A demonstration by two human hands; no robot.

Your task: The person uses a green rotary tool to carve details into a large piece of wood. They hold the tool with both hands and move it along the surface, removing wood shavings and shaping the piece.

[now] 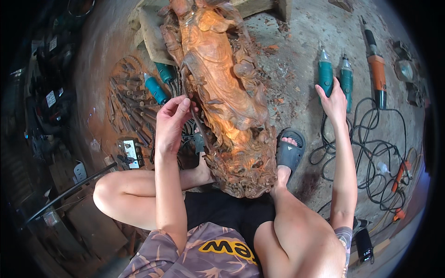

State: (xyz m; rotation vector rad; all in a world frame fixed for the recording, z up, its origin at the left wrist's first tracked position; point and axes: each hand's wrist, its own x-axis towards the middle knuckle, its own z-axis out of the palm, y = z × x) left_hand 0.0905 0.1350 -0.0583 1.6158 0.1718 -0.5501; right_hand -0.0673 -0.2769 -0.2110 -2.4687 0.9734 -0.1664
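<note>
A large reddish-brown wood carving (215, 69) leans lengthwise in front of me, its lower end between my legs. My left hand (170, 123) is at the carving's left edge, thumb and fingers pinched together. What they hold is too small to make out; a thin dark strip of wood runs just beside them. Out to the right, my right hand (334, 104) has its thumb and fingers around the rear end of a teal die grinder (325, 69) on the floor. Close beside it lies a second teal die grinder (346, 78), with the fingers near its body.
An orange power tool (378, 74) and tangled black cables (380, 153) lie at the right. Left of the carving are another teal die grinder (155, 89), a heap of chisel-like tools (134, 102) and a white power strip (130, 154). A wooden support (155, 34) stands behind the carving.
</note>
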